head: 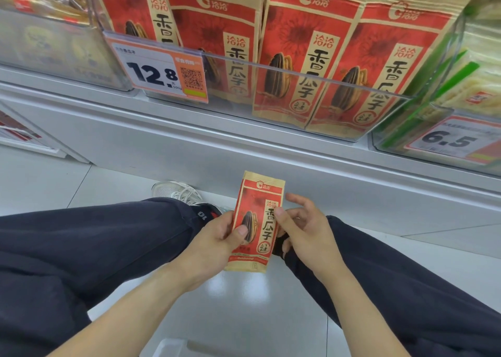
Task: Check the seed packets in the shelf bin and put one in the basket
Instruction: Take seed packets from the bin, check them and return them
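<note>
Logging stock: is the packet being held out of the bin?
Out. Seed packet held by left hand and right hand, below the shelf bin.

Shelf bin packets [295, 50] cropped at top; blurred neighbouring goods [46, 39]; pale object [173, 347] cut off below.
</note>
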Motion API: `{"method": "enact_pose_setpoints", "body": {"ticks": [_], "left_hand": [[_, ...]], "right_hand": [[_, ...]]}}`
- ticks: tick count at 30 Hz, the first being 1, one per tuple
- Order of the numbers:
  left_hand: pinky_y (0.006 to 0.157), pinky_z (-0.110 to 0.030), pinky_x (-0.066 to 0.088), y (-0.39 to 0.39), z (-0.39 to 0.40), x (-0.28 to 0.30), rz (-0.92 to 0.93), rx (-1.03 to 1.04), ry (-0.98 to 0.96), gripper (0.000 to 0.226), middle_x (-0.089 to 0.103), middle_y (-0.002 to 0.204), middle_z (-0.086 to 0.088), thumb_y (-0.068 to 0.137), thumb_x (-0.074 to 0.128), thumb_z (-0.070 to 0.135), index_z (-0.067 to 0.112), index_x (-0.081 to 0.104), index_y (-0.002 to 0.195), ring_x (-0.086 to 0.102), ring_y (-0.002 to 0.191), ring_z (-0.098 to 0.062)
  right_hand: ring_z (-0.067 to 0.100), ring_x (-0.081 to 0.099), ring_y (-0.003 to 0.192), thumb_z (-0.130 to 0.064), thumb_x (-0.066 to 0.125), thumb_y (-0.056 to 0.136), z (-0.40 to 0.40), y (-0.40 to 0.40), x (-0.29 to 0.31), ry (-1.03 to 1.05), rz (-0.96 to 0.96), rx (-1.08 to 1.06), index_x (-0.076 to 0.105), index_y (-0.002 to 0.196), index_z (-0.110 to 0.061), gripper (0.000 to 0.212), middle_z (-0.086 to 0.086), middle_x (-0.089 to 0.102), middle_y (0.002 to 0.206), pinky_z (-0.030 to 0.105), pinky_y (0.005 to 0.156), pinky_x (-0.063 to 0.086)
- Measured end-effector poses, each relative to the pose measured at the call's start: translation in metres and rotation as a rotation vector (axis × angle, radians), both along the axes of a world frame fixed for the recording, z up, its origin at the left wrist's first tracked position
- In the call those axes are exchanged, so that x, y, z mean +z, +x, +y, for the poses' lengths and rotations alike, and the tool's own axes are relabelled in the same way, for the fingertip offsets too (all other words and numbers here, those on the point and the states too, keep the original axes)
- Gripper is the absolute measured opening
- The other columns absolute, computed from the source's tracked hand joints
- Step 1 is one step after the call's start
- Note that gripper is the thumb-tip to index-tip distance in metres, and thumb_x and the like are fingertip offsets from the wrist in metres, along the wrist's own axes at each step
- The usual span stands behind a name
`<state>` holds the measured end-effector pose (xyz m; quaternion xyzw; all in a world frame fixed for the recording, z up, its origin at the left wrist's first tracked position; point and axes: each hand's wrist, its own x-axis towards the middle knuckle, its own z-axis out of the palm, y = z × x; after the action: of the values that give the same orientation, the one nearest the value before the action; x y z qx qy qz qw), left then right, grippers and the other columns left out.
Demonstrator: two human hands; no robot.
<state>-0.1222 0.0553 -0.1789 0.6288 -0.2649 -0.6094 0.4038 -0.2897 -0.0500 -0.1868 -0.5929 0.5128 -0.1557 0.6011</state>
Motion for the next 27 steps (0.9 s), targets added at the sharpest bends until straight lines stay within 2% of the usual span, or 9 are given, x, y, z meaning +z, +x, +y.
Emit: {"method": "enact_pose_setpoints", "body": {"ticks": [3,6,8,12,16,18,20,23,27], "left_hand": [[0.097,-0.043,0.056,-0.003,-0.001,0.0,-0.015,0.01,0.02,0.031,0.076,0.111,-0.004,0.105,0.044,0.032,0.015,0.064,0.122,0.073,0.103,-0.022],[0.086,-0.039,0.059,-0.007,-0.005,0.002,-0.008,0.16,0.115,0.044,0.079,0.094,-0.008,0.1,0.046,0.048,0.014,0.074,0.101,0.076,0.085,-0.024],[0.082,-0.038,0.059,-0.005,-0.007,0.002,-0.027,0.212,0.161,0.047,0.079,0.089,-0.009,0.099,0.048,0.051,0.012,0.075,0.095,0.076,0.079,-0.025],[0.083,-0.037,0.059,-0.001,-0.008,0.0,-0.103,0.207,0.16,0.04,0.078,0.089,-0.005,0.101,0.052,0.045,0.012,0.073,0.099,0.076,0.085,-0.027],[0.076,-0.027,0.056,-0.001,-0.006,0.0,-0.204,0.215,0.097,0.016,0.078,0.092,0.003,0.103,0.055,0.025,0.023,0.067,0.113,0.074,0.086,-0.014],[0.076,-0.025,0.056,-0.003,-0.007,0.002,-0.239,0.218,0.054,0.023,0.077,0.095,0.004,0.103,0.055,0.021,0.031,0.063,0.122,0.074,0.086,-0.009],[0.079,-0.022,0.054,-0.007,-0.007,0.006,-0.176,0.221,0.026,0.027,0.075,0.104,0.007,0.101,0.057,0.028,0.037,0.06,0.126,0.073,0.092,-0.005],[0.086,-0.02,0.052,-0.013,-0.006,0.01,0.006,0.154,-0.016,0.039,0.073,0.116,0.009,0.092,0.059,0.046,0.036,0.061,0.13,0.07,0.105,-0.004],[0.081,-0.013,0.05,-0.018,-0.006,0.011,-0.018,0.096,-0.053,0.041,0.074,0.109,0.008,0.092,0.057,0.049,0.03,0.063,0.128,0.069,0.102,-0.003]], "right_hand": [[0.022,0.074,0.081,-0.037,0.061,0.099,-0.001,-0.001,0.002,0.025,-0.017,-0.016,0.066,0.112,-0.024,0.02,-0.004,0.077,0.092,0.027,0.065,0.059],[0.023,0.074,0.073,-0.023,0.061,0.101,-0.001,-0.001,0.009,0.097,-0.093,0.008,0.065,0.104,-0.008,0.016,0.005,0.079,0.088,0.023,0.057,0.052],[0.022,0.073,0.07,-0.018,0.062,0.1,-0.001,-0.001,0.012,0.108,-0.129,0.037,0.062,0.103,-0.002,0.016,0.008,0.079,0.088,0.023,0.055,0.051],[0.02,0.071,0.069,-0.013,0.064,0.099,0.0,-0.001,0.011,0.082,-0.157,0.057,0.06,0.101,-0.001,0.013,0.01,0.078,0.089,0.022,0.055,0.052],[0.021,0.066,0.066,-0.017,0.068,0.096,0.002,0.001,0.009,0.085,-0.165,0.065,0.062,0.096,-0.002,0.016,0.017,0.075,0.087,0.024,0.054,0.049],[0.02,0.065,0.064,-0.025,0.071,0.092,0.005,0.003,0.009,0.088,-0.184,0.062,0.063,0.096,-0.002,0.024,0.018,0.075,0.085,0.027,0.057,0.05],[0.019,0.065,0.061,-0.032,0.073,0.086,0.008,0.006,0.009,0.096,-0.225,0.038,0.064,0.098,-0.002,0.033,0.02,0.072,0.081,0.029,0.059,0.051],[0.021,0.064,0.06,-0.033,0.071,0.085,0.011,0.008,0.01,0.109,-0.296,0.013,0.066,0.1,-0.001,0.036,0.022,0.071,0.08,0.028,0.059,0.054],[0.021,0.063,0.061,-0.03,0.067,0.09,0.012,0.008,0.009,0.111,-0.309,0.016,0.072,0.101,-0.002,0.031,0.017,0.072,0.078,0.028,0.06,0.053]]}}
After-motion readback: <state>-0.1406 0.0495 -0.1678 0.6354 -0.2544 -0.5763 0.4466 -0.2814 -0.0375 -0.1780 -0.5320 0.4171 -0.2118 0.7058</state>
